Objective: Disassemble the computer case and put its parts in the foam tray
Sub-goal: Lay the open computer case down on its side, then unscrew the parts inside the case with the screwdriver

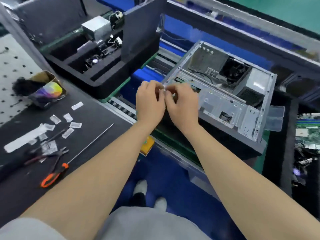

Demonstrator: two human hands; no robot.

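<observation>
The open grey sheet-metal computer case [225, 101] lies toward the conveyor's right end, with a boxy unit and cables still inside. The black foam tray [90, 82], at the far left, already holds several parts. The left hand [149, 101] and right hand [184, 103] meet at the case's near-left corner, pinching a small pale piece [165, 87]. Roughly midway, I judge.

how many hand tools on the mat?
2: orange-handled screwdriver at the mat's near edge, pliers just left of its shaft. Blur among the bags may hide more.

Under the fingers [175, 88] runs a roller conveyor [121, 108]; nearer, blue floor [173, 179]; left, a dark-matted workbench [97, 118]; far beyond, green floor [285, 11].
</observation>
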